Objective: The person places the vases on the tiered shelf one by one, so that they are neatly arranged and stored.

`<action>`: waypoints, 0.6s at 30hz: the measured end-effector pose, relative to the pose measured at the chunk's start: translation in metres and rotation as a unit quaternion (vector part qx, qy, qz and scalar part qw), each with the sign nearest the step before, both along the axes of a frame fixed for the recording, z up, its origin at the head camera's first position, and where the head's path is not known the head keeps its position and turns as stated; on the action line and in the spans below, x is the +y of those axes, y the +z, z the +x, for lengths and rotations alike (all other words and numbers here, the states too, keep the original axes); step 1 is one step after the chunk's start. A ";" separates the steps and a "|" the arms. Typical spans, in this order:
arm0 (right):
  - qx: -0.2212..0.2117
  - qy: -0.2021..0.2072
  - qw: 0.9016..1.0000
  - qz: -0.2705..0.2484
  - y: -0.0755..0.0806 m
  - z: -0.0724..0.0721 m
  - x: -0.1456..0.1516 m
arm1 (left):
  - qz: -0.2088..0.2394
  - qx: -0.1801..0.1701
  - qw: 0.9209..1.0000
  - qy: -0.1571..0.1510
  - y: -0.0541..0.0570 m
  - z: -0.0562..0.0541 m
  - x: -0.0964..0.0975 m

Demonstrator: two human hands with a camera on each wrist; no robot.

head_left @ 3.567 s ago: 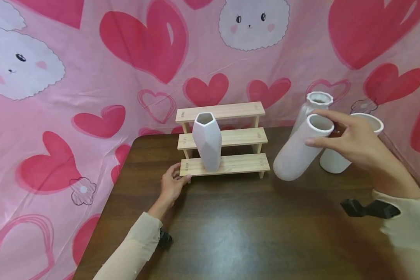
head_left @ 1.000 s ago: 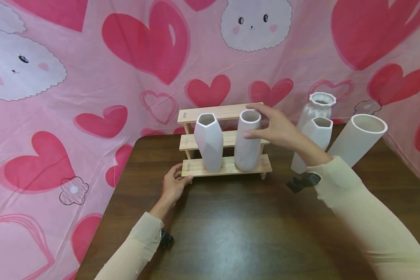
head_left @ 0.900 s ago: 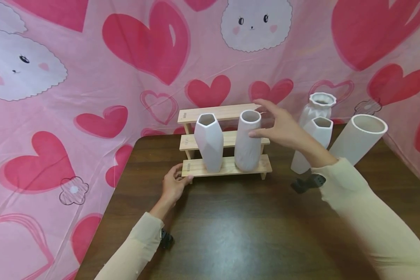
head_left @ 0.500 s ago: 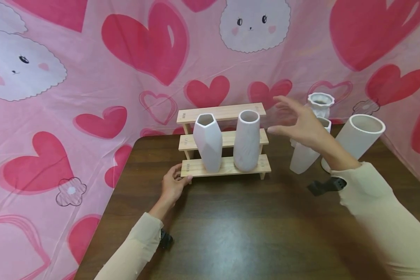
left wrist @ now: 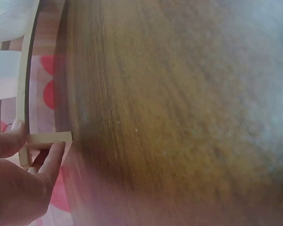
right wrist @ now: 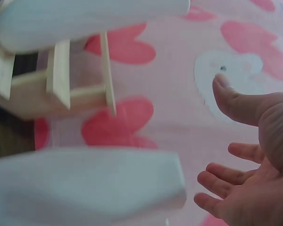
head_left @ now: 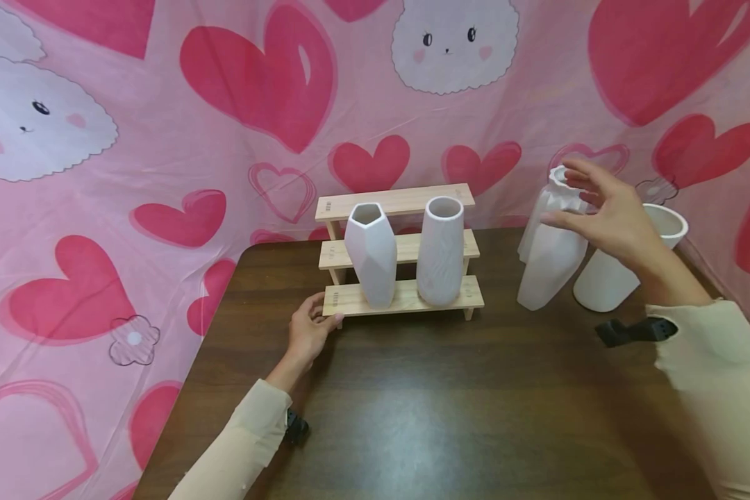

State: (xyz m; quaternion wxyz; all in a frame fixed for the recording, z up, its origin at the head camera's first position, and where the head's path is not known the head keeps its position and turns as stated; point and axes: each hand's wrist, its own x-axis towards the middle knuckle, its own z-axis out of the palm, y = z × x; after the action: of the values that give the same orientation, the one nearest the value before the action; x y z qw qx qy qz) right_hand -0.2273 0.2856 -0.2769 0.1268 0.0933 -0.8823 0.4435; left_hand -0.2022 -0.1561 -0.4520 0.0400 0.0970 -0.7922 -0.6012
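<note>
My left hand grips the left end of the lowest step of a three-tier wooden display stand; the left wrist view shows the thumb above and fingers under its edge. On that step stand a white faceted vase and, to its right, a round white vase. My right hand has its fingers spread around the upper part of a second faceted vase on the table. In the right wrist view the right hand holds nothing, apart from that vase's rim.
Behind the second faceted vase stands a white vase with a ruffled rim, partly hidden. A wide-mouthed white vase is at its right, partly behind my hand. A pink heart-patterned cloth hangs behind the dark wooden table.
My right hand set the round vase on the lowest step, let it go and moved right to the other vases. My left hand has stayed on the stand.
</note>
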 end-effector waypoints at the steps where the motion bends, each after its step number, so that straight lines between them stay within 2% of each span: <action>1: -0.001 -0.003 1.000 0.004 -0.002 -0.001 0.005 | 0.001 0.000 1.000 -0.001 0.000 0.000 0.000; 4: -0.015 -0.002 1.000 0.025 -0.006 -0.002 0.016 | 0.002 0.001 1.000 -0.003 0.000 0.000 0.000; 9: -0.054 0.023 0.996 0.063 -0.012 -0.005 0.028 | -0.005 0.001 1.000 -0.001 0.000 -0.001 -0.001; 15: -0.076 0.053 0.994 0.055 -0.025 -0.010 0.033 | -0.012 -0.004 1.000 -0.002 0.001 0.000 -0.001; 18: -0.079 0.047 0.993 0.071 -0.032 -0.010 0.034 | -0.014 -0.006 1.000 -0.002 0.001 0.001 -0.001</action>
State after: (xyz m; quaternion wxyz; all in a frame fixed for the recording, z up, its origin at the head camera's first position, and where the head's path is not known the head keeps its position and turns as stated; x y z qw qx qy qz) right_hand -0.2376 0.3196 -0.3089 0.0292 0.1079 -0.9134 0.3914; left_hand -0.2017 -0.1572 -0.4511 0.0357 0.0980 -0.8012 -0.5893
